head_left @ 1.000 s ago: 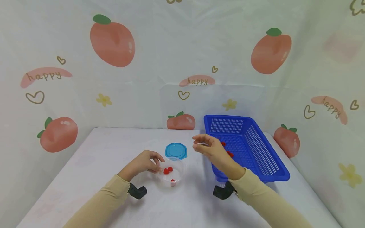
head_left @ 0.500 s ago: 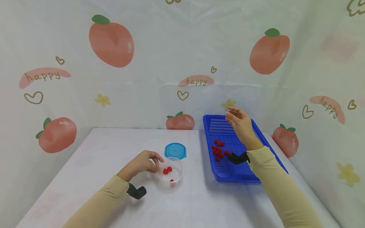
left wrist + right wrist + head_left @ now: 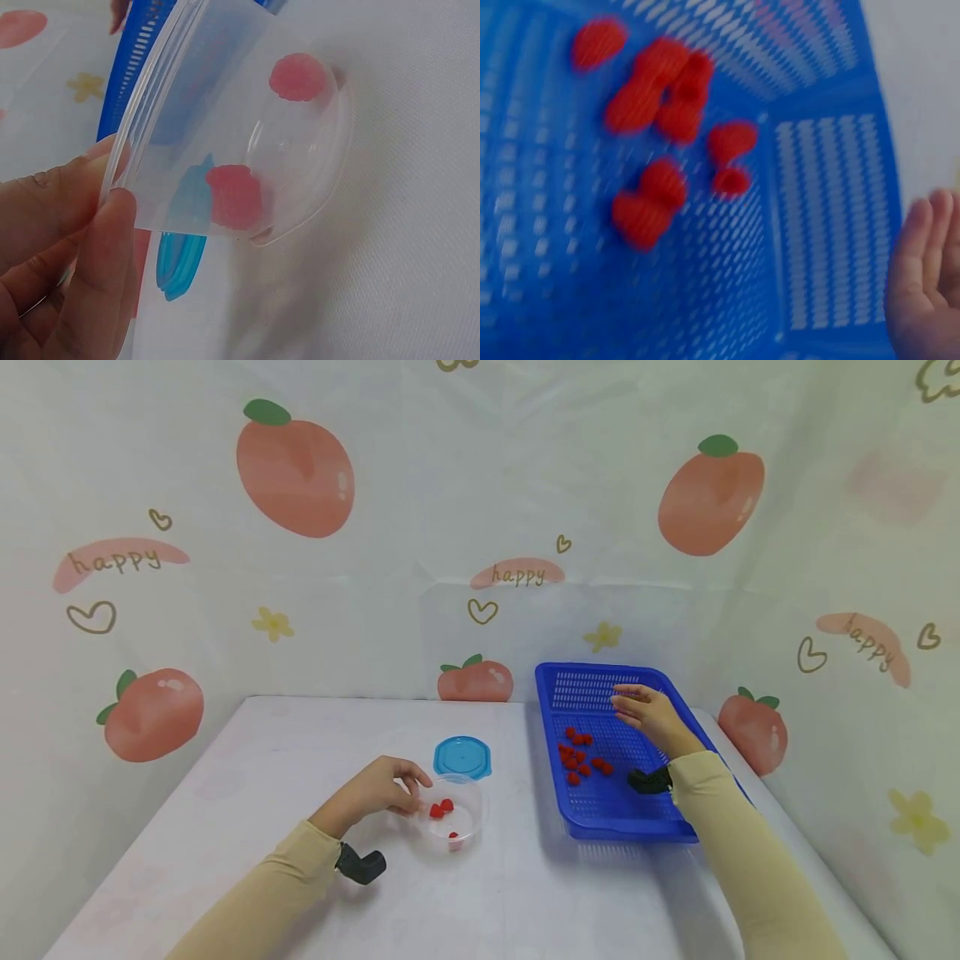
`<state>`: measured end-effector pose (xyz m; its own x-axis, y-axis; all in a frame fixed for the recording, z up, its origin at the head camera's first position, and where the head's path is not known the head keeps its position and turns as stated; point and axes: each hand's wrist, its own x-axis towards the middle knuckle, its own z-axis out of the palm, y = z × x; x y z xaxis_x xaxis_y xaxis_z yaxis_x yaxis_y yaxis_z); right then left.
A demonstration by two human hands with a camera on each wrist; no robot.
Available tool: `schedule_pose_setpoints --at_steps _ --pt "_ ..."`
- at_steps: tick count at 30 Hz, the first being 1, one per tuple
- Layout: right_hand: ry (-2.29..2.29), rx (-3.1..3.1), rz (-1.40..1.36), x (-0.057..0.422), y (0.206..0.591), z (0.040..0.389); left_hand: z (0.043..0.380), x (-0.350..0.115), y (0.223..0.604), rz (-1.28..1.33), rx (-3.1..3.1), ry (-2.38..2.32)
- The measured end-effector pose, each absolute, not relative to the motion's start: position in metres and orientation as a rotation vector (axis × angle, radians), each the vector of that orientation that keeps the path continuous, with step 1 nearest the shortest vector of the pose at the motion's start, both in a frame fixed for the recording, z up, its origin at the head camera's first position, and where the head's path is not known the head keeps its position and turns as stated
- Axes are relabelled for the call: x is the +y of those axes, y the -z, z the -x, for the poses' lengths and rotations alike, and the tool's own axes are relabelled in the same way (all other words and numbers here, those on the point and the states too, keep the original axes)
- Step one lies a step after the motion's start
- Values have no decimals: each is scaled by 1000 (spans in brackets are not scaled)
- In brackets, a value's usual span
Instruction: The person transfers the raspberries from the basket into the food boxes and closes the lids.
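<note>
My left hand [image 3: 386, 785] pinches the rim of a clear plastic tub [image 3: 289, 154] between thumb and fingers. Inside the tub lie 3 red raspberries [image 3: 442, 808]; two of them show through its wall in the left wrist view. Over the right part of a blue plastic basket [image 3: 585, 693] hovers my right hand [image 3: 652, 718], fingers loosely extended and nothing visible in them. Several more raspberries [image 3: 662, 184] lie on the basket floor, grouped toward its left side in the head view, lower than the hand and to its left.
A blue lid [image 3: 462, 757] lies on the white table [image 3: 337, 727] just behind the tub. The basket's raised walls stand around the raspberries at the right. A white fruit-print cloth [image 3: 390, 527] hangs behind the table.
My right hand has gone from between tub and basket rightward over the basket, rising and then lowering a little, uncovering the raspberries there. My left hand and the tub stay put.
</note>
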<state>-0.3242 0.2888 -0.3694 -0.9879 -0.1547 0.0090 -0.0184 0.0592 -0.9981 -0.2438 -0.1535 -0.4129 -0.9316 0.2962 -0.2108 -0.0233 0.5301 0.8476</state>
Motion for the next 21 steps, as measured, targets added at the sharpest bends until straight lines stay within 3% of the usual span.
schedule_pose_setpoints --at_steps 21 --pt "1412 2287 88 304 400 329 246 -155 414 -255 2433 -1361"
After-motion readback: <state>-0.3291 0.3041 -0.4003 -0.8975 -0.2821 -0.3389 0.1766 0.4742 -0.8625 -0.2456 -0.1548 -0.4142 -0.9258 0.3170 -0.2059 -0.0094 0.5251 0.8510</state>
